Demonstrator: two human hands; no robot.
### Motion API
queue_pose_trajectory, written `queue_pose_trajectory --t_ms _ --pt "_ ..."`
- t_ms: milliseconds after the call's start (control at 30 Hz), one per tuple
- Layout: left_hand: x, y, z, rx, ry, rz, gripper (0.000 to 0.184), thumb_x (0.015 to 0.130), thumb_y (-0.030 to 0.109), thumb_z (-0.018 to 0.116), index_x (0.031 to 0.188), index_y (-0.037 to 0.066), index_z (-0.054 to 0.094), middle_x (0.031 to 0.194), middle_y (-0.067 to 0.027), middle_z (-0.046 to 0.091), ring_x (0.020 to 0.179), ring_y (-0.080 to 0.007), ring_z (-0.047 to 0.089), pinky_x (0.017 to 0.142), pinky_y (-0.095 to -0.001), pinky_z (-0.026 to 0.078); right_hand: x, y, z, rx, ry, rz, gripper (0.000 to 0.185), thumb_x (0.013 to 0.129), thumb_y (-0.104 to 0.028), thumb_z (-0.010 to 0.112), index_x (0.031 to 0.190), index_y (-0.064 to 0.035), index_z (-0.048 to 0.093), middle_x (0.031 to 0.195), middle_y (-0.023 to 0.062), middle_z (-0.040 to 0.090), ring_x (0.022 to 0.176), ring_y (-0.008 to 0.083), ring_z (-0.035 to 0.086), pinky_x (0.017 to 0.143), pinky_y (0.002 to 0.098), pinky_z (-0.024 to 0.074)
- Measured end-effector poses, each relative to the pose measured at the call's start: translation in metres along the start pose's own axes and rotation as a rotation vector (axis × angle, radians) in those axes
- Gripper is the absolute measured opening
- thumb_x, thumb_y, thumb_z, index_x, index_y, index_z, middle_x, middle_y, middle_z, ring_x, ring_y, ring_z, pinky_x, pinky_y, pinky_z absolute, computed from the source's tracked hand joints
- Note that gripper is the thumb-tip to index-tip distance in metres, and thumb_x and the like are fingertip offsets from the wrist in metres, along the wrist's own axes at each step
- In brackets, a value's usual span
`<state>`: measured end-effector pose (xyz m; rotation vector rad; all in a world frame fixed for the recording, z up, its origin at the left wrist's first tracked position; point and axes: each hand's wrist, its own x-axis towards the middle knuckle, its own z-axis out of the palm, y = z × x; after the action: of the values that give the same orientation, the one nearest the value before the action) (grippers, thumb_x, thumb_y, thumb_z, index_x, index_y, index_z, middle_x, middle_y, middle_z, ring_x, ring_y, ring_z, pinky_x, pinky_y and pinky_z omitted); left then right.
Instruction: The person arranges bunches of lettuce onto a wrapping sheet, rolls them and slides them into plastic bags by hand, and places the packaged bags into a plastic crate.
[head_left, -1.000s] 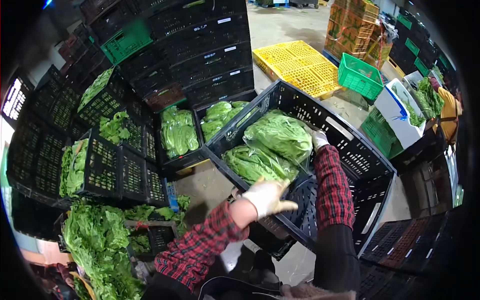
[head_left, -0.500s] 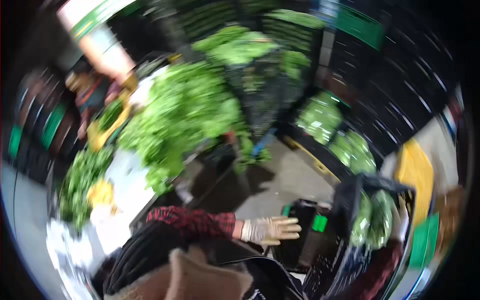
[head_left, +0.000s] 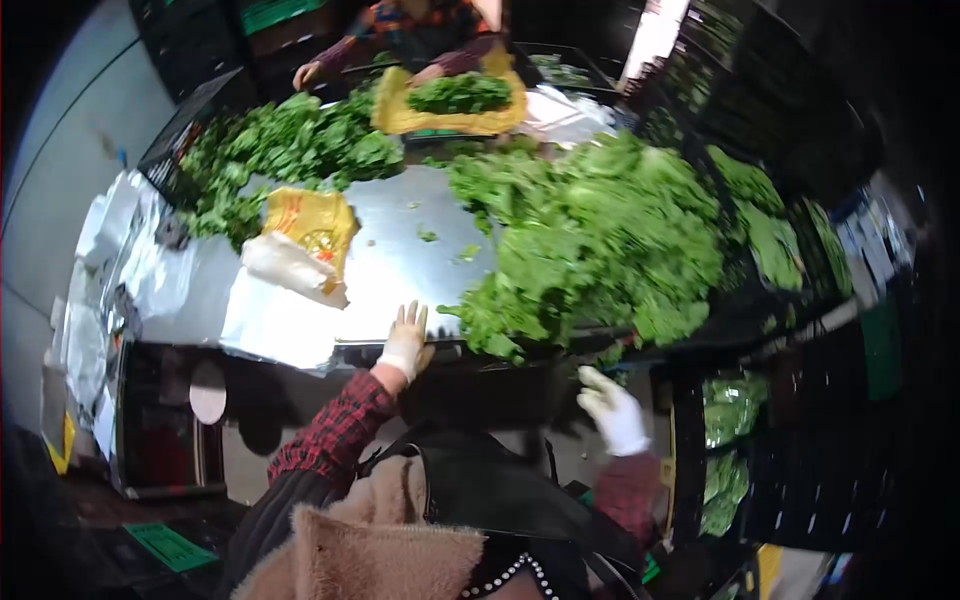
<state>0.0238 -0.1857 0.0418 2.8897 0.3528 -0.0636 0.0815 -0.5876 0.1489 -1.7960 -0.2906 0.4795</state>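
A heap of light-green lettuce (head_left: 600, 240) is spread over the right part of the metal tabletop (head_left: 410, 220), with some leaves hung over the near edge. Just left of the heap, the gloved left hand (head_left: 405, 345) is held at that edge, released and empty; whether the metal is touched cannot be told. The gloved right hand (head_left: 612, 412) is held in front of the near edge, below the heap, fingers loosely bent, nothing grasped. A yellow bag (head_left: 322, 222) and a white roll (head_left: 290, 264) are laid left of centre. Darker greens (head_left: 300, 145) are piled toward the far left corner.
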Motion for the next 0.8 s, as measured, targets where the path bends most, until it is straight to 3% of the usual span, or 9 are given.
queue_pose_trajectory --t_ms 67,100,267,333,400,567,667,733,800 --pt "0.021 -0.038 -0.045 0.135 0.152 -0.279 0.107 0.072 0.03 0.081 0.156 0.007 0.018 0.158 -0.0243 0.022 0.146 -0.047 0.021 0.117 -0.0584 0.024 0.054 -0.015 0.081 -0.464 -0.178 -0.378 0.051 0.086 -0.017 0.074 0.133 -0.0022 0.058 0.13 0.0159 0.064 0.123 0.0292 0.06 0.101 0.0359 0.0477" --pt "0.032 -0.057 -0.059 0.137 0.303 -0.439 0.11 0.072 0.031 0.082 0.157 0.008 0.016 0.159 -0.022 0.019 0.146 -0.047 0.018 0.116 -0.0615 0.023 0.074 -0.021 0.117 -0.465 -0.208 -0.386 0.051 0.086 -0.017 0.074 0.133 -0.0022 0.058 0.13 0.0159 0.064 0.123 0.0292 0.06 0.101 0.0359 0.0477" --pt "0.077 -0.186 -0.034 0.04 0.432 -0.921 0.102 0.079 0.039 0.076 0.156 0.008 0.017 0.154 -0.019 0.031 0.143 -0.0406 0.028 0.115 -0.0573 0.026 0.136 -0.041 0.219 -0.588 -0.477 -0.477 0.055 0.084 -0.02 0.074 0.133 -0.0032 0.057 0.134 0.0186 0.059 0.128 0.0342 0.053 0.108 0.0394 0.0429" --pt "0.069 -0.208 -0.023 -0.061 0.543 -0.864 0.093 0.083 0.039 0.072 0.155 0.007 0.021 0.152 -0.0182 0.035 0.14 -0.0385 0.032 0.114 -0.054 0.029 0.143 -0.045 0.219 -0.598 -0.456 -0.398 0.056 0.083 -0.02 0.075 0.133 -0.0029 0.057 0.135 0.0193 0.058 0.129 0.0351 0.052 0.108 0.0402 0.0425" --pt "0.05 -0.222 -0.023 -0.206 0.7 -0.727 0.085 0.088 0.038 0.067 0.153 0.006 0.025 0.15 -0.0174 0.038 0.138 -0.0364 0.036 0.113 -0.0506 0.032 0.161 -0.055 0.213 -0.899 -0.394 -0.396 0.061 0.079 -0.025 0.078 0.132 -0.0041 0.057 0.14 0.02 0.053 0.132 0.0391 0.047 0.111 0.0437 0.0392" --pt "0.003 -0.225 -0.047 -0.674 1.02 -0.398 0.065 0.098 0.037 0.056 0.15 0.004 0.034 0.146 -0.0153 0.047 0.133 -0.0312 0.047 0.111 -0.0422 0.038 0.226 -0.082 0.17 -1.397 0.19 -0.292 0.079 0.075 -0.035 0.08 0.141 -0.0047 0.048 0.149 0.0205 0.042 0.14 0.0407 0.036 0.117 0.05 0.0286" --pt "-0.001 -0.211 -0.063 -1.289 1.249 -0.192 0.061 0.098 0.03 0.06 0.148 0.002 0.037 0.146 -0.0156 0.048 0.132 -0.0307 0.049 0.111 -0.0418 0.041 0.278 -0.081 0.15 -1.407 0.265 -0.159 0.091 0.07 -0.043 0.083 0.144 -0.0048 0.045 0.15 0.021 0.041 0.141 0.0397 0.035 0.117 0.0494 0.0276" --pt "0.001 -0.214 -0.056 -1.322 1.28 -0.298 0.061 0.097 0.028 0.059 0.148 0.002 0.037 0.146 -0.0156 0.048 0.131 -0.031 0.05 0.111 -0.0426 0.041 0.303 -0.086 0.144 -1.394 0.218 0.091 0.103 0.064 -0.05 0.086 0.146 -0.0056 0.043 0.15 0.021 0.041 0.141 0.0388 0.035 0.117 0.0488 0.0271" --pt "0.004 -0.224 -0.036 -1.377 1.325 -0.473 0.06 0.097 0.024 0.058 0.148 0.001 0.037 0.146 -0.0156 0.048 0.13 -0.0314 0.051 0.111 -0.0437 0.041 0.317 -0.09 0.143 -1.405 0.199 0.146 0.108 0.061 -0.052 0.086 0.147 -0.0059 0.041 0.15 0.021 0.041 0.141 0.0383 0.035 0.117 0.0492 0.0267"
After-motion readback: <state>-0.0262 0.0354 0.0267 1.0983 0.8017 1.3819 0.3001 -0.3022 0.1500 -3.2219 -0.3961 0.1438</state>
